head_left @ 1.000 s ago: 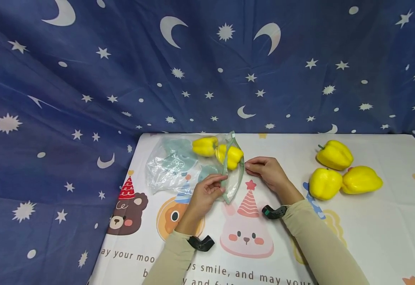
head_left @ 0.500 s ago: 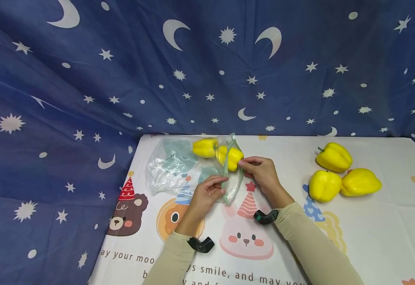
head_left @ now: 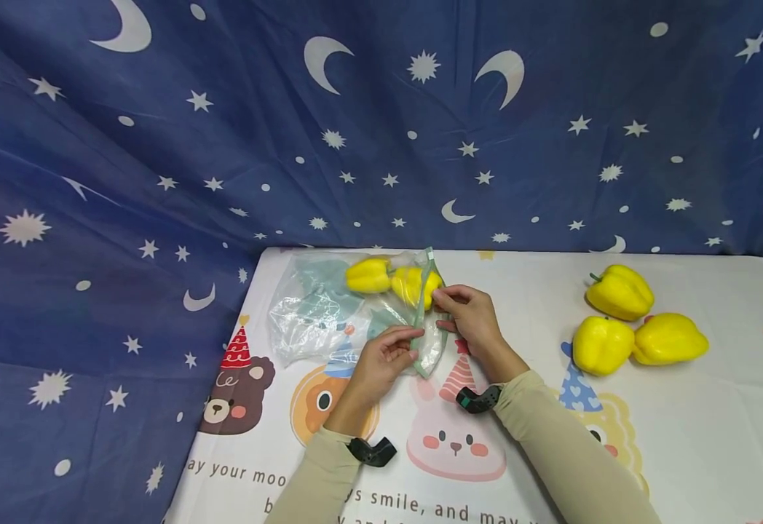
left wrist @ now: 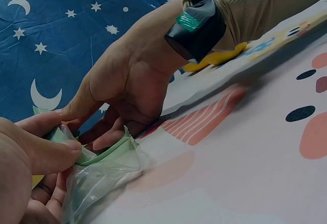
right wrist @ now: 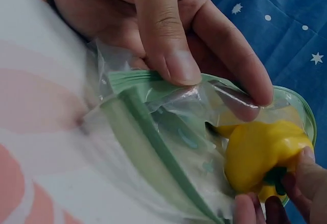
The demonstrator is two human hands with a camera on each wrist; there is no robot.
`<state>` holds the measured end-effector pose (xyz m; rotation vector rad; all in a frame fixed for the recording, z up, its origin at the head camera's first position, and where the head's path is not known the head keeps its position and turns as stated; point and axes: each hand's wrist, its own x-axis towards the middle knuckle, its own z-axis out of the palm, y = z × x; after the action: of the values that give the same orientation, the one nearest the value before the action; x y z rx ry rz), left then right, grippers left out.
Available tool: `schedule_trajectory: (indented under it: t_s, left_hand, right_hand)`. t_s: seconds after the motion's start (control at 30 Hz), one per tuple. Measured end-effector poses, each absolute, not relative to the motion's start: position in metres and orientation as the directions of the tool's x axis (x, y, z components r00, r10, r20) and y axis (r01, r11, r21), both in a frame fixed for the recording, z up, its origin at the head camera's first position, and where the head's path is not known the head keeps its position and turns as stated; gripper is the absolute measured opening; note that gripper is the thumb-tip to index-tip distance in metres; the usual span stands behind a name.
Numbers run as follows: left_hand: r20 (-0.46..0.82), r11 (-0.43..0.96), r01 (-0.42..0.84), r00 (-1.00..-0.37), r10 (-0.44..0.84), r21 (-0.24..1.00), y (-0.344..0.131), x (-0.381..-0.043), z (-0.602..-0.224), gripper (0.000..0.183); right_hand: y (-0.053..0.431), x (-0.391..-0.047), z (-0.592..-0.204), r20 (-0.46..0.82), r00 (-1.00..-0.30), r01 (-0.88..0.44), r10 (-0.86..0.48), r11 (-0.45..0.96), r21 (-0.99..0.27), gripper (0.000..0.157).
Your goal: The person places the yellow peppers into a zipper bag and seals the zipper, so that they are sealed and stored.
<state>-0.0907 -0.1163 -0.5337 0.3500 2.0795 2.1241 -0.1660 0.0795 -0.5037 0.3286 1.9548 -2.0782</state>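
Observation:
A clear zip bag (head_left: pixel 309 327) with a green-edged mouth lies on the table's left half. Two yellow bell peppers show in it: one deeper inside (head_left: pixel 368 276), the other (head_left: pixel 410 284) close to the mouth. My left hand (head_left: pixel 379 362) pinches the near edge of the bag's mouth between thumb and fingers, which the left wrist view confirms. With thumb and fingertips, my right hand (head_left: pixel 476 319) pinches the stem end of the pepper at the mouth. In the right wrist view that bell pepper (right wrist: pixel 260 150) is within the opening, its green stem between the fingers.
Three more yellow bell peppers sit together at the right: one at the back (head_left: pixel 620 292), one in front (head_left: pixel 602 346) and one to the right (head_left: pixel 671 339). The white tablecloth (head_left: pixel 716 437) carries cartoon prints. A dark blue curtain (head_left: pixel 381 211) rises behind and at the left.
My right hand has come left to the bag's mouth and taken hold of the nearer pepper. Both bagged peppers have shifted slightly left, deeper in. My left hand stays on the edge.

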Motion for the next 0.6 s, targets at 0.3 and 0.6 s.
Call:
schedule_trajectory:
  t_s: [0.3,0.6]
  left_hand:
    - [0.081,-0.034,0.075,-0.96,0.268,0.997,-0.116,-0.09,-0.534,0.036]
    - [0.084,-0.033,0.078,-0.957,0.279,0.996,-0.117,-0.09,-0.535,0.035]
  right_hand:
    - [0.073,-0.175,-0.502,-0.381,-0.92,0.385,0.091,0.032,-0.922,0.047]
    - [0.073,-0.177,-0.503,-0.415,-0.905,0.421,0.095,0.053,-0.906,0.055]
